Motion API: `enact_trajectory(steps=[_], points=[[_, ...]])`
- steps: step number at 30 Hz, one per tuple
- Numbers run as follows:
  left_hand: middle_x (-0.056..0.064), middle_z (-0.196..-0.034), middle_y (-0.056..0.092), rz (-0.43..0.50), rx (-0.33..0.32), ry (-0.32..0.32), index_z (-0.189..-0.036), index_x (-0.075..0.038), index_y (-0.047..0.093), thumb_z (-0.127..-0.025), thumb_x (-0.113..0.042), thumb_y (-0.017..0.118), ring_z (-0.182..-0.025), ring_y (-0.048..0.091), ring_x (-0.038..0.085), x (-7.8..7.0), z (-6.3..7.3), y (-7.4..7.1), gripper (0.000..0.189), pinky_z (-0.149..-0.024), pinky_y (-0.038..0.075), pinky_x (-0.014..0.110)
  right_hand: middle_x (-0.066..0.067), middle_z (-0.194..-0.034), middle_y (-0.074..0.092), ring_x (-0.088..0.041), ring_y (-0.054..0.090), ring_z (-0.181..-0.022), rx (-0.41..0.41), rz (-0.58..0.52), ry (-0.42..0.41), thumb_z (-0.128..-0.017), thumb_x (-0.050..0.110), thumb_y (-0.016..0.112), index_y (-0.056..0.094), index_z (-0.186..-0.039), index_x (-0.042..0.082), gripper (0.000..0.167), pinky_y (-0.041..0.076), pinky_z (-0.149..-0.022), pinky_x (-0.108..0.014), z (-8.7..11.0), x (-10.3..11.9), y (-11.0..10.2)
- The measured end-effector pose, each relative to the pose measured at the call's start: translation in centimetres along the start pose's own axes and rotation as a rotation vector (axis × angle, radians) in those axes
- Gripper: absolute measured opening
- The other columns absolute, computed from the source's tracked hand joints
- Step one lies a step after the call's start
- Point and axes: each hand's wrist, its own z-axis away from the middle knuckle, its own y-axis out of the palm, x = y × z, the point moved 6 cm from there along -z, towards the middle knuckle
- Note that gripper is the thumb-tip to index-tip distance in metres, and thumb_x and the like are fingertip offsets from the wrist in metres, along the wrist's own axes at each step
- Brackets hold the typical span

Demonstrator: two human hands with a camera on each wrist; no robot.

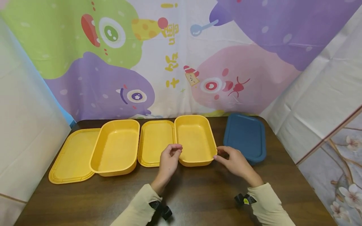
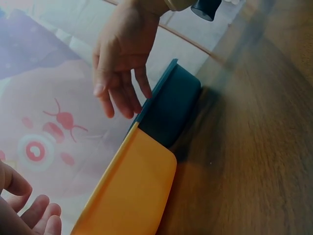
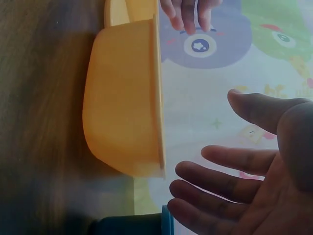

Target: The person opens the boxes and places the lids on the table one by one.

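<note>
A small yellow food container point(image 1: 195, 141), lidless and upright, stands on the table between my two hands. My left hand point(image 1: 169, 160), fingers loosely bent, hovers by its near left corner, overlapping the edge of a yellow lid point(image 1: 156, 141) that lies flat beside the container. At the opposite side, my right hand point(image 1: 236, 161) has thumb and fingertips close to the right rim. The right wrist view shows the fingers point(image 3: 220, 178) of that hand spread, with nothing held. Just beyond the right hand stands a blue container point(image 1: 245, 136) with its blue lid on.
To the left are a larger yellow container point(image 1: 116, 147) and a larger yellow lid point(image 1: 74, 157), which the container partly overlaps. All stand on a dark wooden table point(image 1: 198, 194). A cartoon-printed cloth point(image 1: 181, 103) hangs behind the back edge, with pale panels at both sides.
</note>
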Motion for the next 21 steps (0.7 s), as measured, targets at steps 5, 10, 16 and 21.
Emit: enact_trajectory(steps=[5,10,16,21], points=[[0.022,-0.109,0.067,-0.018,0.020,0.015,-0.109,0.005,0.064,-0.094,-0.002,0.057,-0.099,0.065,0.029,0.0,-0.2,0.9,0.018,-0.089,0.053,0.040,-0.015,-0.117,0.068,-0.030,0.064,-0.108,0.002,-0.001,0.030,-0.093,0.035,0.065,0.060,-0.128,0.002,0.049,0.054,-0.088,-0.046,0.0,-0.2,-0.5],[0.022,-0.110,0.068,-0.032,0.048,0.043,-0.111,0.004,0.064,-0.093,-0.003,0.058,-0.101,0.065,0.030,0.5,-0.6,1.8,0.020,-0.090,0.053,0.042,-0.017,-0.123,0.066,-0.033,0.062,-0.113,-0.007,0.004,0.036,-0.093,0.036,0.064,0.058,-0.132,0.003,0.051,0.053,-0.090,-0.048,0.2,-0.4,-0.9],[0.023,-0.109,0.068,-0.061,0.071,0.084,-0.112,0.005,0.064,-0.092,-0.003,0.059,-0.100,0.065,0.032,0.0,-0.6,3.0,0.023,-0.089,0.053,0.042,-0.020,-0.127,0.063,-0.036,0.060,-0.116,-0.024,0.013,0.040,-0.094,0.036,0.063,0.056,-0.133,0.002,0.052,0.052,-0.092,-0.050,0.4,-0.8,-1.5],[0.022,-0.110,0.067,-0.076,0.097,0.121,-0.113,0.004,0.064,-0.091,-0.005,0.061,-0.104,0.064,0.033,-0.5,-0.6,4.1,0.024,-0.093,0.051,0.046,-0.021,-0.130,0.061,-0.037,0.059,-0.118,-0.037,0.040,0.045,-0.094,0.038,0.062,0.055,-0.135,0.002,0.055,0.052,-0.092,-0.050,0.5,-1.1,-2.0]])
